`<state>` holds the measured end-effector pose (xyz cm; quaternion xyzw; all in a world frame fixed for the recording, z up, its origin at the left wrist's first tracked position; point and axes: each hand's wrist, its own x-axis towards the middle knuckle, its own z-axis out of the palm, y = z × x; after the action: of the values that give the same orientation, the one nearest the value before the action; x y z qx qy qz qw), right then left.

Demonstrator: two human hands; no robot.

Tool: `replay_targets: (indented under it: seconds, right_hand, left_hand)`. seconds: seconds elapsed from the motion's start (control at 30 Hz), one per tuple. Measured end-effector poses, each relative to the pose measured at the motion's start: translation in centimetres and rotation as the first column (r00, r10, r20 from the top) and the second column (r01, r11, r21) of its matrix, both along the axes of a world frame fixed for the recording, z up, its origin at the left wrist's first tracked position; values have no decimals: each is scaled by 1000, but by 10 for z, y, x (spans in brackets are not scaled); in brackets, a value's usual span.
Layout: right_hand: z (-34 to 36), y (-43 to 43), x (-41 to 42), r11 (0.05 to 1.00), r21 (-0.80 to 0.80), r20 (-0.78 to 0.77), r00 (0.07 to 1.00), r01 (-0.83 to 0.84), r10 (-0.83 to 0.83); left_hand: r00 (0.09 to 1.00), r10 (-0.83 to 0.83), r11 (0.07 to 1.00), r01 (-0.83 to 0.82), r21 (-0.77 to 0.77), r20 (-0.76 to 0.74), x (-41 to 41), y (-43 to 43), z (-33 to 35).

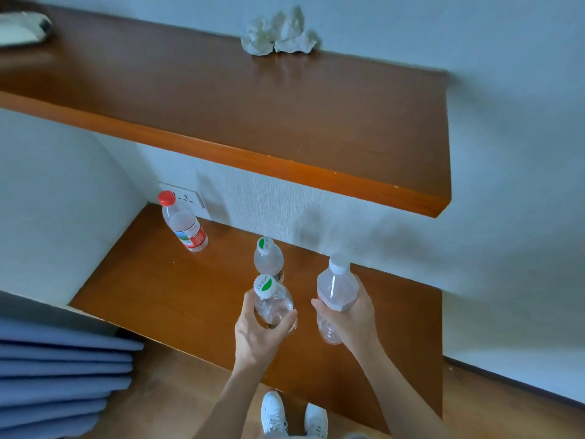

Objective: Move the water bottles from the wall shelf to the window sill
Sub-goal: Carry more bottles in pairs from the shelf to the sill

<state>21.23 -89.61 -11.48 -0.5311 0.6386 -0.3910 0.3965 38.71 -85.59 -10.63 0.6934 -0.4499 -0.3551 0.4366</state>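
The lower shelf (158, 296) bore a red-capped bottle (186, 224) at ten o'clock and a spare bottle (268, 258) at twelve. The left hand (256, 334) gripped a green-capped bottle (273, 304), the right hand (354, 318) a white-capped bottle (335, 289). Crumpled paper (278, 34) sat on the upper shelf (285, 122).

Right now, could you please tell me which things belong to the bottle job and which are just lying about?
Job: green-capped bottle in left hand; white-capped bottle in right hand; second green-capped bottle and red-capped bottle standing on the lower shelf.
Lying about: crumpled paper on the upper shelf; wall socket; blue fabric.
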Motion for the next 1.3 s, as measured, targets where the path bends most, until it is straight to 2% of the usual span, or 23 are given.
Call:
replay_targets:
  seconds: [0.13,0.3,0.47,0.73,0.83,0.97,1.17,1.3]
  right_hand:
    - [24,0,-3,998,-44,54,998,-39,42]
    - [55,-3,2,991,-112,94,992,-72,83]
    - [76,-5,24,970,-168,144,969,-174,199]
    - [94,0,75,900,-221,198,886,-376,419]
    - [96,11,96,848,-251,210,829,-467,519]
    - [94,37,126,756,-261,265,709,-600,654]
    - [85,95,177,548,-238,283,483,-802,829]
    - [87,136,213,392,-232,275,326,-890,904]
  left_hand:
    - [993,18,993,-32,-114,-118,0,0,28]
    - [986,-4,969,-37,-244,-165,3,-4,58]
    - [983,65,950,-114,-290,-173,15,4,81]
    - [942,308,903,-333,-271,-132,52,44,103]
    - [877,456,836,-480,-267,-149,66,73,107]
    - [774,612,727,-632,-267,-165,76,129,107]
    - [518,848,473,-835,-282,-112,86,225,109]
    - [368,922,325,-903,-280,-120,92,284,108]
